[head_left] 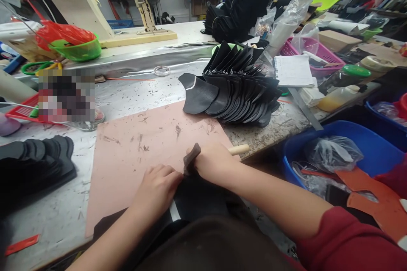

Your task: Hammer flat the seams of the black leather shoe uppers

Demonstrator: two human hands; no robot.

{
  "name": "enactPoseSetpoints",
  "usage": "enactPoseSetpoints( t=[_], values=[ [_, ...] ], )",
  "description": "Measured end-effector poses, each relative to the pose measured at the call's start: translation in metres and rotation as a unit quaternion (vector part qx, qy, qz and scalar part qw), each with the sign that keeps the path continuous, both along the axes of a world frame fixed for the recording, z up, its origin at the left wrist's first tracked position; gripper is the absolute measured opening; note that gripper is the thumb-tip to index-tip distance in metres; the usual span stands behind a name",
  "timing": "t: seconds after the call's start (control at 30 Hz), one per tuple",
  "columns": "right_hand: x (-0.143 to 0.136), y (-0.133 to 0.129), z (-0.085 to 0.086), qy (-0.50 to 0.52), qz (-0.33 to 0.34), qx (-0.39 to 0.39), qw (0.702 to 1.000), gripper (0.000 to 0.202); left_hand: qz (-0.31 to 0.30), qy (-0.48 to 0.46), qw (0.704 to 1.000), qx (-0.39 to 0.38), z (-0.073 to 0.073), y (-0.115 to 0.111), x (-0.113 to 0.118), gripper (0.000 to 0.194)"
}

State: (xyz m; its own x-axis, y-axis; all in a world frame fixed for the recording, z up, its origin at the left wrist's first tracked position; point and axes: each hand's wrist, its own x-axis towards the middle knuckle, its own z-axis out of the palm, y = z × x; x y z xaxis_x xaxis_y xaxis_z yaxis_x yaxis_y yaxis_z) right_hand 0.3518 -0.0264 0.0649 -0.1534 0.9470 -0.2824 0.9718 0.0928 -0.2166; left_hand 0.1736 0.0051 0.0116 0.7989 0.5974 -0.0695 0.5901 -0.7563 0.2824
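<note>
My left hand (162,180) is closed on the edge of a black leather-like piece (200,199) with a pale stripe, close to my body. Beside it, my right hand (211,161) is closed, and a pale wooden handle (240,149) sticks out past its far side; the rest of that tool is hidden. A dark flap (191,159) of material folds up at the right thumb. Both hands are over the near part of a pinkish board (127,156). Past them lies a fanned stack of black cut pieces (235,97).
Another stack of black pieces (38,161) lies at left. A blue tub (292,152) with scraps and bags stands at right, below the table edge. Further back are a notebook (292,70), bottles, a pink basket (327,59), a green bowl (79,48) and sewing machine parts.
</note>
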Motion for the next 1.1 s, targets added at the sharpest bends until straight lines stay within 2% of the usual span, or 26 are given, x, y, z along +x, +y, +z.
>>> enactPoseSetpoints(
  t=[0.2,0.33,0.57,0.7,0.8,0.9,1.1],
  values=[
    [-0.007,-0.002,-0.002,0.0,-0.013,0.003,1.0,0.022,0.008,0.002,1.0,-0.015,0.0,-0.003,-0.007,0.02],
    [-0.01,-0.005,-0.006,0.003,-0.013,0.003,1.0,0.02,-0.005,-0.005,1.0,0.013,-0.002,-0.004,-0.013,0.021],
    [-0.018,-0.004,-0.011,0.01,-0.003,0.015,1.0,0.019,-0.012,-0.007,1.0,0.018,0.001,-0.007,-0.026,0.023],
    [-0.017,-0.004,-0.01,-0.002,0.018,0.036,0.999,0.021,0.002,-0.023,0.999,-0.026,0.002,-0.001,-0.025,0.024],
    [-0.013,-0.002,-0.009,0.003,0.007,0.042,0.999,0.021,0.019,-0.062,0.997,-0.049,-0.003,0.007,-0.019,0.02],
    [-0.009,0.002,-0.008,-0.006,-0.006,0.069,0.998,0.022,0.01,-0.091,0.995,-0.033,-0.009,0.012,-0.017,0.021],
    [-0.012,0.005,-0.008,-0.008,0.012,0.039,0.999,0.023,-0.028,-0.078,0.997,0.002,-0.01,0.014,-0.024,0.027]
  ],
)
